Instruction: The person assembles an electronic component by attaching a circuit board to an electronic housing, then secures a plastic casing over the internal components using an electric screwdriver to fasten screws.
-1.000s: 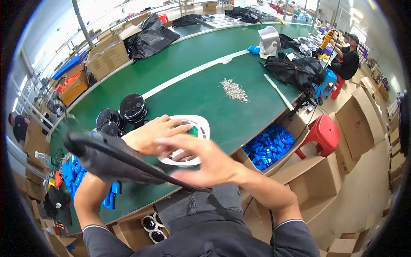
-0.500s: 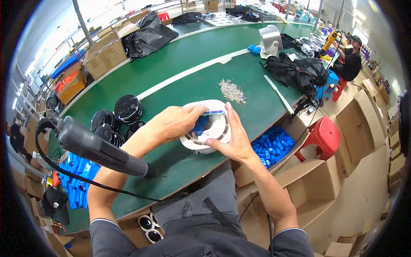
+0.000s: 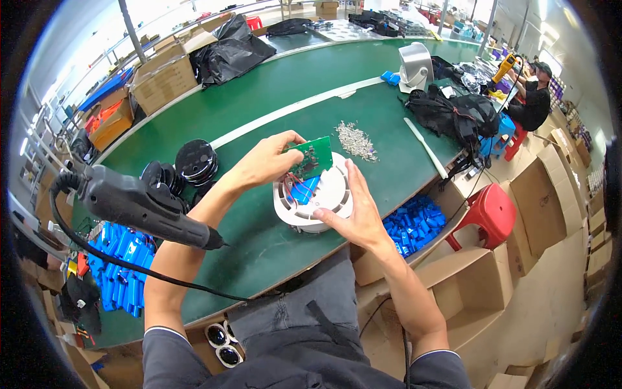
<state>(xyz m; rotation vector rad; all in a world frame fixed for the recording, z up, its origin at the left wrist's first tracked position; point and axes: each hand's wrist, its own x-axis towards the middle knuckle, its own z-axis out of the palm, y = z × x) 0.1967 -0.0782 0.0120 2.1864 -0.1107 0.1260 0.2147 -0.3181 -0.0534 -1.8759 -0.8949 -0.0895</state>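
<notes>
My left hand (image 3: 267, 162) pinches a green circuit board (image 3: 315, 157) at its left edge and holds it tilted up over a round white plastic housing (image 3: 332, 191). Thin red wires (image 3: 293, 179) hang below the board into the housing. Inside it lies a blue wrapped block (image 3: 303, 190), like a battery pack. My right hand (image 3: 359, 222) grips the housing's right side, thumb on the near rim and fingers along the outer wall. The housing rests on the green bench near its front edge.
A black electric screwdriver (image 3: 146, 211) hangs above my left forearm, its cable trailing. Loose screws (image 3: 356, 141) lie beyond the housing. Black discs (image 3: 195, 162) and blue packs (image 3: 120, 266) are at left; more blue pieces (image 3: 414, 223) fill a box beside a red stool (image 3: 491, 217).
My left hand has lifted and tilted the circuit board upward, so its flat face, the wires and the blue block now show. My right hand stays on the housing.
</notes>
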